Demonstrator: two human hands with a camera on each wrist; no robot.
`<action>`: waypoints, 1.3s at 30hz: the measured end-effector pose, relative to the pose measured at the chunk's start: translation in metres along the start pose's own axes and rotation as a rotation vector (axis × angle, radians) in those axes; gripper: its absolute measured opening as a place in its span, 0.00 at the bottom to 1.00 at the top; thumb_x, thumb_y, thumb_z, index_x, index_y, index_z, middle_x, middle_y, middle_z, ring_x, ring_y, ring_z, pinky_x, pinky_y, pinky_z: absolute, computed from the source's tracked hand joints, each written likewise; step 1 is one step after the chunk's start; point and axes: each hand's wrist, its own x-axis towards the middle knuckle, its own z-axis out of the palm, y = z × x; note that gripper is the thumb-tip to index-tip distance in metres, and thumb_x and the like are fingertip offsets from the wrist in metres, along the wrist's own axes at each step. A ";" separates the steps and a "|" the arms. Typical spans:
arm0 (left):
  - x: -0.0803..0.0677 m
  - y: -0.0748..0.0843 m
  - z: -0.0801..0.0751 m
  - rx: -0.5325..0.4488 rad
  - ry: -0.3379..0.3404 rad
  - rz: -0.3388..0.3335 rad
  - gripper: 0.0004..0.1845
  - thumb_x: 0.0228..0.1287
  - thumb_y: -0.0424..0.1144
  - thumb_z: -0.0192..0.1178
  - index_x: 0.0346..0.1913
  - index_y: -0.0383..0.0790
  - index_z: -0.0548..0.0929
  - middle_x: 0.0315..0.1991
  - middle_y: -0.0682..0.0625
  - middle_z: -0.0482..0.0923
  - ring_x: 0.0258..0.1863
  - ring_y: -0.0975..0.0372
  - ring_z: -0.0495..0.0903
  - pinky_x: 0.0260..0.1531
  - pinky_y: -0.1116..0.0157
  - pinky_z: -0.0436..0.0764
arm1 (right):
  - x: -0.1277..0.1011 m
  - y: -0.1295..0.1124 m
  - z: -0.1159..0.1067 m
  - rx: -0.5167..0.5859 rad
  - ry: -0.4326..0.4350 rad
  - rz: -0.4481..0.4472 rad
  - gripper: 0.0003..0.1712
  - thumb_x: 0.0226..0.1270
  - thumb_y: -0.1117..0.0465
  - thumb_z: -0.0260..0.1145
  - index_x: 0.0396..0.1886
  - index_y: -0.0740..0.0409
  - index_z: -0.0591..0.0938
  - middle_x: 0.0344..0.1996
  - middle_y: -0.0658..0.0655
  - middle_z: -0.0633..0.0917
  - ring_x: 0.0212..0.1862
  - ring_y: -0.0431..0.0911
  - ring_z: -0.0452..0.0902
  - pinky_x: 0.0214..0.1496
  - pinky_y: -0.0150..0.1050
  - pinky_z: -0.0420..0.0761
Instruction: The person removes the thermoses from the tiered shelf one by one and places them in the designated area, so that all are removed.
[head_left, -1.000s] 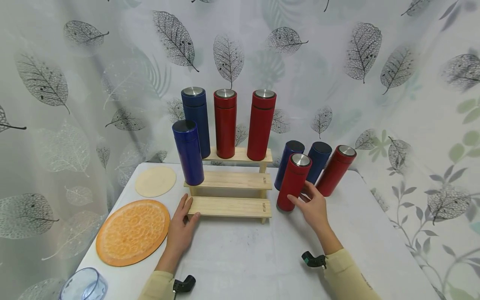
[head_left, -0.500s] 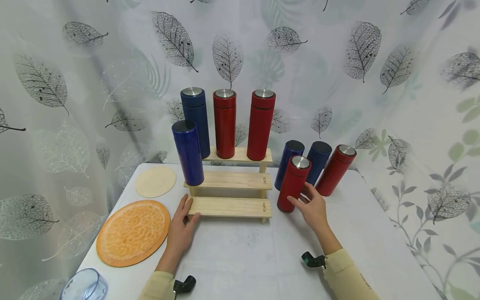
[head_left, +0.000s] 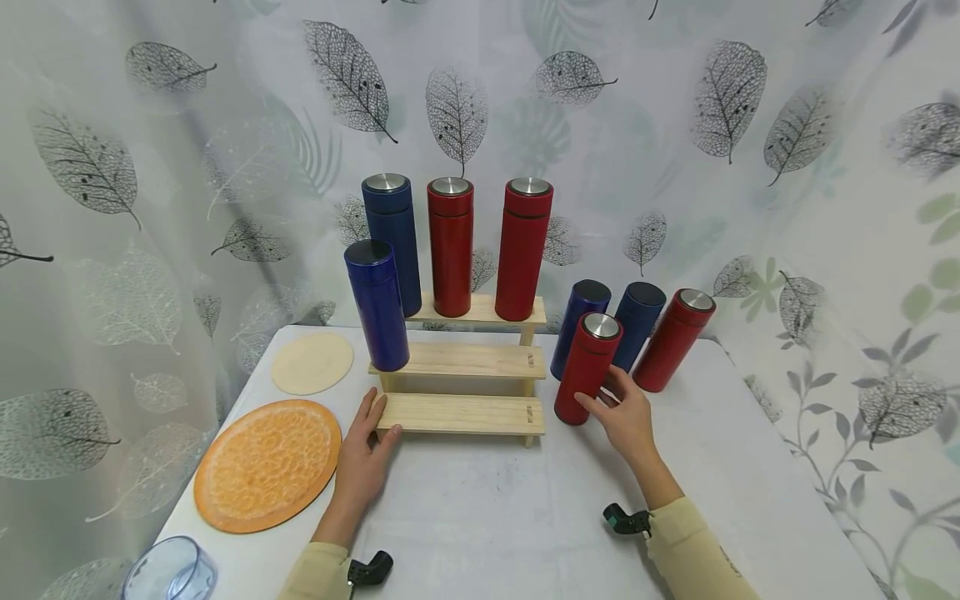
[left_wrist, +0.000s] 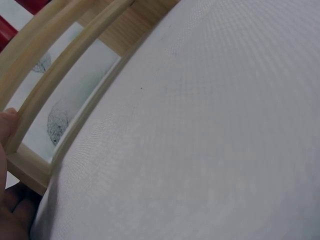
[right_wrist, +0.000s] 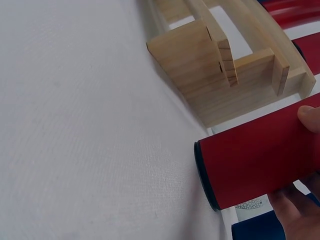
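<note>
the right hand (head_left: 626,417) is curled around the lower part of a red flask (head_left: 588,367) that stands on the white tabletop (head_left: 525,517) just to the right of a wooden stepped rack (head_left: 461,375); the thumb lies on the flask's near side and the fingers wrap round its far side, and the right wrist view shows the fingers (right_wrist: 310,117) on the red body with its black base rim at the tabletop. the flask leans slightly, its silver lid tilted toward the rack. the left hand (head_left: 363,454) rests with fairly straight, relaxed fingers on the left end of the rack's lowest step, holding nothing; the left wrist view shows a fingertip against the rack's wooden frame. on the rack's middle step stands one blue flask (head_left: 377,305), and on the top step a darker blue flask (head_left: 392,242) and two red flasks (head_left: 450,247) stand upright in a row. behind the held flask, two blue flasks (head_left: 576,325) and another red one (head_left: 673,340) stand close together on the tabletop. to the left lie an orange round mat (head_left: 266,463) and a smaller pale round mat (head_left: 311,362), and a clear bluish cup (head_left: 168,571) sits at the near left corner.
</note>
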 end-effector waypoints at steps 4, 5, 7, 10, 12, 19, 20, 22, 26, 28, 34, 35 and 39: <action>0.000 -0.001 0.000 -0.006 -0.004 -0.009 0.35 0.80 0.41 0.67 0.82 0.36 0.69 0.87 0.46 0.56 0.83 0.48 0.58 0.65 0.84 0.60 | 0.000 0.001 0.000 -0.011 0.003 -0.010 0.43 0.69 0.52 0.82 0.78 0.58 0.74 0.69 0.64 0.81 0.69 0.61 0.79 0.66 0.51 0.80; 0.000 -0.001 0.000 -0.003 -0.004 -0.008 0.35 0.79 0.41 0.67 0.82 0.36 0.69 0.87 0.45 0.56 0.83 0.47 0.58 0.64 0.85 0.60 | 0.000 0.001 0.000 -0.014 0.003 -0.012 0.43 0.69 0.52 0.82 0.78 0.57 0.74 0.69 0.64 0.82 0.69 0.61 0.79 0.66 0.51 0.80; 0.000 -0.001 0.000 0.002 0.001 -0.005 0.35 0.79 0.41 0.68 0.82 0.36 0.69 0.86 0.45 0.56 0.83 0.47 0.58 0.64 0.85 0.60 | 0.000 0.001 0.000 -0.014 0.003 -0.015 0.43 0.68 0.52 0.82 0.77 0.56 0.74 0.69 0.63 0.82 0.68 0.60 0.80 0.65 0.50 0.80; -0.001 -0.002 -0.001 0.001 0.000 -0.015 0.35 0.79 0.41 0.68 0.82 0.36 0.69 0.86 0.44 0.56 0.83 0.47 0.58 0.64 0.85 0.59 | 0.000 0.002 0.000 -0.017 -0.005 -0.017 0.43 0.68 0.52 0.82 0.78 0.55 0.74 0.69 0.62 0.82 0.69 0.60 0.80 0.66 0.51 0.80; -0.002 -0.002 -0.001 -0.009 -0.005 -0.029 0.35 0.79 0.41 0.68 0.83 0.37 0.69 0.87 0.45 0.56 0.83 0.49 0.57 0.65 0.86 0.59 | 0.000 0.002 -0.001 -0.018 -0.009 -0.017 0.43 0.69 0.52 0.82 0.78 0.55 0.74 0.69 0.62 0.81 0.69 0.60 0.79 0.66 0.51 0.80; -0.002 0.000 -0.002 -0.013 -0.014 -0.036 0.35 0.80 0.42 0.67 0.83 0.37 0.69 0.87 0.46 0.55 0.84 0.49 0.56 0.65 0.86 0.58 | 0.000 0.003 -0.001 -0.007 -0.014 -0.020 0.42 0.69 0.53 0.82 0.78 0.54 0.74 0.69 0.62 0.81 0.69 0.59 0.79 0.65 0.46 0.80; -0.002 0.000 -0.002 -0.013 -0.013 -0.034 0.35 0.79 0.41 0.67 0.82 0.37 0.69 0.87 0.46 0.55 0.84 0.49 0.56 0.65 0.86 0.58 | 0.000 0.003 -0.001 -0.005 -0.013 -0.022 0.42 0.69 0.53 0.82 0.78 0.54 0.74 0.69 0.62 0.81 0.69 0.59 0.79 0.65 0.46 0.80; -0.001 0.000 -0.002 -0.008 -0.012 -0.031 0.35 0.79 0.41 0.68 0.82 0.37 0.69 0.87 0.45 0.55 0.84 0.49 0.56 0.66 0.86 0.57 | 0.000 0.003 -0.001 -0.005 -0.014 -0.024 0.42 0.69 0.53 0.82 0.78 0.54 0.74 0.70 0.62 0.81 0.69 0.59 0.79 0.66 0.44 0.80; -0.001 0.000 -0.002 -0.004 -0.014 -0.028 0.35 0.79 0.41 0.68 0.82 0.37 0.69 0.87 0.44 0.56 0.84 0.49 0.56 0.66 0.85 0.57 | 0.000 0.004 -0.001 -0.005 -0.019 -0.022 0.42 0.69 0.53 0.82 0.78 0.53 0.73 0.70 0.61 0.81 0.70 0.59 0.79 0.66 0.42 0.79; -0.001 0.000 -0.002 -0.004 -0.019 -0.031 0.35 0.79 0.42 0.67 0.83 0.38 0.69 0.87 0.45 0.55 0.84 0.49 0.56 0.66 0.85 0.57 | 0.001 0.005 -0.001 -0.007 -0.022 -0.019 0.42 0.69 0.52 0.82 0.78 0.53 0.73 0.70 0.61 0.81 0.70 0.59 0.79 0.66 0.41 0.79; -0.001 0.000 -0.002 -0.009 -0.023 -0.036 0.35 0.80 0.43 0.67 0.83 0.38 0.69 0.87 0.46 0.55 0.84 0.50 0.56 0.65 0.85 0.58 | 0.002 0.007 -0.002 -0.007 -0.033 -0.021 0.43 0.70 0.52 0.81 0.79 0.52 0.73 0.71 0.61 0.81 0.70 0.59 0.78 0.66 0.41 0.79; -0.001 0.000 -0.002 -0.008 -0.021 -0.033 0.35 0.80 0.43 0.67 0.83 0.38 0.69 0.87 0.45 0.55 0.84 0.50 0.56 0.65 0.85 0.58 | 0.002 0.008 -0.002 -0.006 -0.034 -0.021 0.43 0.70 0.52 0.81 0.79 0.52 0.73 0.71 0.62 0.81 0.71 0.59 0.78 0.66 0.41 0.79; 0.000 0.000 -0.003 -0.005 -0.019 -0.030 0.35 0.79 0.43 0.67 0.83 0.38 0.69 0.87 0.45 0.55 0.84 0.49 0.56 0.65 0.85 0.58 | 0.003 0.008 -0.002 -0.015 -0.036 -0.024 0.43 0.70 0.52 0.81 0.79 0.52 0.73 0.70 0.62 0.81 0.70 0.59 0.78 0.66 0.42 0.79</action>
